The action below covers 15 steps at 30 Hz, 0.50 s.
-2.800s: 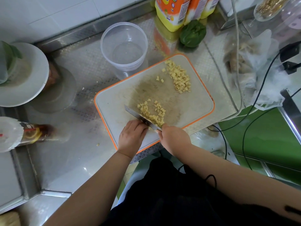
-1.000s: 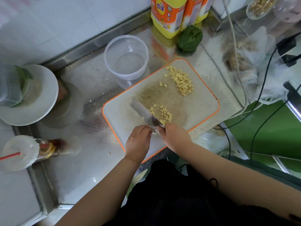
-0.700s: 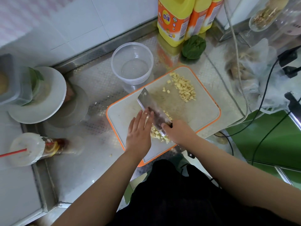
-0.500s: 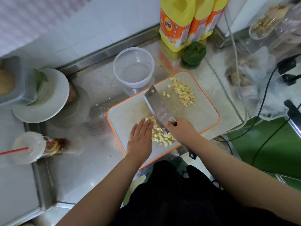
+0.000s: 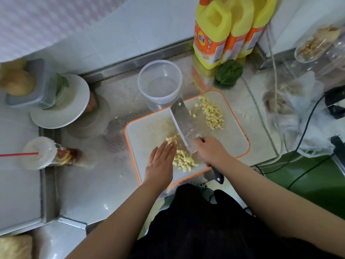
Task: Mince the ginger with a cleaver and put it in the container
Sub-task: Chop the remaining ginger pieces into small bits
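Observation:
An orange-rimmed white cutting board (image 5: pixel 233 146) lies on the steel counter. My right hand (image 5: pixel 212 152) grips the black handle of the cleaver (image 5: pixel 183 118), whose blade lies tilted over the board, pointing to the far left. A pile of minced ginger (image 5: pixel 183 159) sits at the board's near edge, between the blade and my left hand (image 5: pixel 161 163). That hand is flat, fingers straight, touching the pile from the left. A second pile of ginger (image 5: pixel 212 113) lies at the board's far right. The clear round container (image 5: pixel 160 83) stands just beyond the board.
Yellow oil jugs (image 5: pixel 224 28) and a green pepper (image 5: pixel 229 71) stand at the back. A white plate (image 5: pixel 74 109) with a box on it and a lidded drink cup (image 5: pixel 41 154) are on the left. Plastic bags (image 5: pixel 298 109) and black cables (image 5: pixel 308 128) crowd the right.
My left hand uncurled and went flat beside the ginger. The cleaver turned from chopping to lying tilted, and the near ginger was drawn into a pile between blade and hand.

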{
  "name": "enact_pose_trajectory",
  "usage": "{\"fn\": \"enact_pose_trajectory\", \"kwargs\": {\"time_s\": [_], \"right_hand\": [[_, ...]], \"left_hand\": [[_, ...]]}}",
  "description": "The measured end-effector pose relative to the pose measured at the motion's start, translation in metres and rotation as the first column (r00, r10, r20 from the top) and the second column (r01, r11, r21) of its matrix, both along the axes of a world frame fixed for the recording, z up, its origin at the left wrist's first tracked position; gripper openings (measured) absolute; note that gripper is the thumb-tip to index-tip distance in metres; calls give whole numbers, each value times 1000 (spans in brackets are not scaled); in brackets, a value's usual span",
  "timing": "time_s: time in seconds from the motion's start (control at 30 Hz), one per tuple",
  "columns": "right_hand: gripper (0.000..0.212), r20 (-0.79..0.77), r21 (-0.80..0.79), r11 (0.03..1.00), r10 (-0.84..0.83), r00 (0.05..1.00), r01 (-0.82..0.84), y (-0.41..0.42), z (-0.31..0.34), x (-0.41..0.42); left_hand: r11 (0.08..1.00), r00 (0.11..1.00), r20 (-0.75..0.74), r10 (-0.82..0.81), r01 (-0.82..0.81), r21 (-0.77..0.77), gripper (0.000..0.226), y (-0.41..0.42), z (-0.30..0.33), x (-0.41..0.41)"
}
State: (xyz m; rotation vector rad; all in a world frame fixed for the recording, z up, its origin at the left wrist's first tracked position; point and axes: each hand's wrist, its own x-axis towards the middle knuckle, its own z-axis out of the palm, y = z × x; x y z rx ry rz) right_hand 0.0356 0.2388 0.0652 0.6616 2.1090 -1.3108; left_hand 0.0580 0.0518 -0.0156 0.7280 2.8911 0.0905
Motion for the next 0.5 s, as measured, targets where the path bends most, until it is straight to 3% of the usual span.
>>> {"fn": "enact_pose_trajectory", "kwargs": {"time_s": [0.1,0.17,0.27,0.37,0.43,0.5], "right_hand": [[35,8,-10,1000,17,1000,-17,5,0,-3],[33,10,-16,999,31,999,-31,5,1,-4],[35,6,-25,999,37,999,-36,3,2,-5],[32,3,-65,998,5,1000,-5,10,-1,-7],[31,-1,-92,996,-7,1000,6,17,-2,-8],[34,-1,-101,995,2,1000,-3,23,-3,-8]], "left_hand": [[995,997,-55,62,-58,84,62,6,7,5],[991,996,-92,12,1,137,66,17,15,5],[989,986,-129,-102,114,92,69,29,14,7],[999,994,-109,-31,34,20,68,25,2,10],[999,993,-120,16,-12,29,62,23,-2,12],[988,981,-185,66,-38,150,40,23,-1,9]]}}
